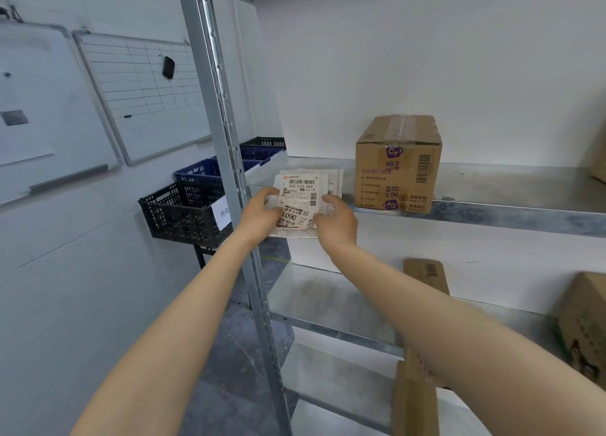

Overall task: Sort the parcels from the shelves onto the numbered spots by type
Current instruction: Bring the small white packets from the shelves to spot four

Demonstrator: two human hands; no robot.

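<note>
From the head camera, both hands are on a flat white parcel (300, 199). It is a soft, thin bag with a paper label full of black bars and numbers. The left hand (262, 211) grips its left side, with the thumb on top. The right hand (337, 221) grips its right side with curled fingers. The parcel is at the front left corner of the upper shelf (492, 186) and sticks out over the edge. It lies on a second white parcel (337, 181), also flat. I cannot tell if more are under it.

The shelf is smooth grey metal. Just to the right of the parcels stands one brown cardboard box (398, 163), taped on top, with purple marks. A corner of another box (600, 170) shows at the far right.

The lower shelf (328, 301) holds one flat cardboard parcel (426, 275) and one printed box (583, 321). Below that, a thin cardboard piece (413, 403) stands on its edge.

A tall metal post (226, 140) with small holes stands by the left wrist, and the left arm crosses it. Behind it are four plastic mesh baskets in a row: a black basket (183, 212), two blue ones (203, 171) and a far black one (265, 140). Two whiteboards (144, 91) hang on the wall.
</note>
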